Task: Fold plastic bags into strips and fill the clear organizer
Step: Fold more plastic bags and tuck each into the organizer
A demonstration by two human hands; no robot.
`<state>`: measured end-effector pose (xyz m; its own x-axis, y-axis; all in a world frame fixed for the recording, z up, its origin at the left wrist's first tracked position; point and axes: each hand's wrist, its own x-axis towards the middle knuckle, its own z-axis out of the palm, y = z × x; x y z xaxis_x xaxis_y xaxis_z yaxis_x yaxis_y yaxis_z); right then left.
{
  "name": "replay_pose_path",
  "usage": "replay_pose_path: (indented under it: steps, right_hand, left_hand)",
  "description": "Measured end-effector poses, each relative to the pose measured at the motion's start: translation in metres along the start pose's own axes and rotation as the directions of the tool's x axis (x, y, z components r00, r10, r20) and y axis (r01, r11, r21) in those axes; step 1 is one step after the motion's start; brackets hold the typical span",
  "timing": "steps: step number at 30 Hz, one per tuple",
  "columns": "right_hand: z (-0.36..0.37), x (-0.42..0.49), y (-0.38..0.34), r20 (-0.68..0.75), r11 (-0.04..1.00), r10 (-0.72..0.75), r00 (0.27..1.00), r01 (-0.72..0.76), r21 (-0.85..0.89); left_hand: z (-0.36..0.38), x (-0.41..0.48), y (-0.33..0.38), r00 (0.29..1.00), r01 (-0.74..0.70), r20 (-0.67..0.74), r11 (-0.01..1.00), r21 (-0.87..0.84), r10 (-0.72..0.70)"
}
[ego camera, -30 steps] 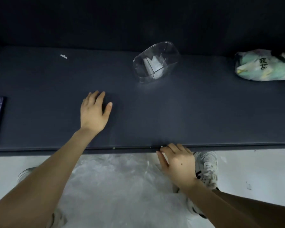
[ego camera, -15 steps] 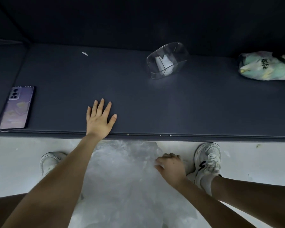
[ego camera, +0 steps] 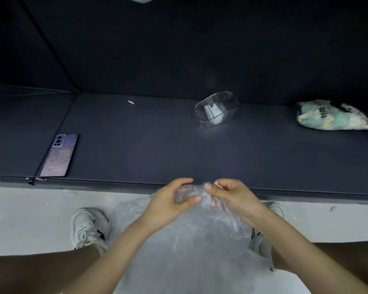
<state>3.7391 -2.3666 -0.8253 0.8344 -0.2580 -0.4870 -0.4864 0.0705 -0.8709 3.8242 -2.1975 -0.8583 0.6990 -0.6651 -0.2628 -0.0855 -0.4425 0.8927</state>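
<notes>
Worktop point(ego camera: 157, 149): dark and wide, with the clear organizer point(ego camera: 216, 110) toward the back, a printed packet point(ego camera: 331, 115) at far right and a phone point(ego camera: 58, 155) by the left edge.
Plastic bag point(ego camera: 191, 240): thin, clear and crumpled. It hangs in front of the worktop's near edge, over the floor between the person's shoes point(ego camera: 89, 225), with its upper end gathered up. It is not yet a strip, and folding looks to be only starting.
Left hand point(ego camera: 170, 202): fingers and thumb curled round a bunched part of the bag's upper end.
Right hand point(ego camera: 232, 198): thumb and fingertips pinch the film just beside the left hand, and the two nearly touch.
Organizer: appears tilted and sits well apart from both hands. A few white folded pieces point(ego camera: 212, 112) lie inside with plenty of room left, so most of the filling seems to remain.
</notes>
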Motion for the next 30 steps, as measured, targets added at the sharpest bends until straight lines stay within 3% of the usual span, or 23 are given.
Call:
replay_pose_path:
  steps: [6, 10, 13, 16, 22, 25, 26, 27, 28, 30]
  right_hand:
    - [-0.002, -0.013, 0.014, -0.089, 0.989, 0.131, 0.987, -0.136, -0.053]
    - [-0.022, -0.015, 0.009, -0.186, 0.985, 0.126, 0.974, -0.146, -0.097]
    - [-0.022, -0.020, 0.013, -0.032, 0.932, 0.061, 0.998, -0.068, -0.356]
    - [-0.005, -0.022, 0.046, 0.148, 0.789, 0.156, 0.977, -0.033, -0.614]
    - [0.009, -0.013, 0.057, 0.141, 0.823, 0.105, 0.985, -0.006, -0.568]
    - [0.000, -0.011, 0.040, 0.074, 0.786, 0.092, 0.993, -0.027, -0.618]
    - [-0.007, -0.010, 0.032, 0.045, 0.762, 0.102, 0.994, -0.049, -0.646]
    - [-0.014, -0.010, 0.023, 0.011, 0.737, 0.105, 0.994, -0.070, -0.672]
    - [-0.021, -0.010, 0.014, -0.023, 0.733, 0.104, 0.994, -0.092, -0.674]
    - [-0.031, -0.011, -0.006, -0.075, 0.769, 0.068, 0.995, -0.101, -0.631]
  left_hand:
    - [0.008, -0.029, -0.027, 0.993, -0.020, -0.115, 0.999, -0.026, 0.017]
    - [0.007, -0.047, -0.058, 0.998, 0.063, 0.011, 0.979, 0.192, -0.067]
    - [0.011, -0.050, -0.068, 0.995, 0.095, -0.024, 0.982, 0.164, -0.092]
    - [0.012, -0.047, -0.068, 0.988, 0.118, -0.108, 0.991, 0.071, -0.110]
    - [0.002, -0.047, -0.071, 0.968, 0.166, -0.184, 0.985, -0.045, -0.171]
    - [-0.010, -0.050, -0.075, 0.952, 0.247, -0.208, 0.966, 0.078, -0.226]
    - [-0.014, -0.049, -0.077, 0.958, 0.267, -0.169, 0.939, 0.217, -0.233]
    - [-0.022, -0.051, -0.071, 0.956, 0.288, -0.091, 0.840, 0.460, -0.279]
    - [-0.030, -0.054, -0.064, 0.930, 0.274, -0.010, 0.673, 0.687, -0.368]
    - [-0.043, -0.058, -0.054, 0.821, 0.238, 0.029, 0.387, 0.891, -0.571]
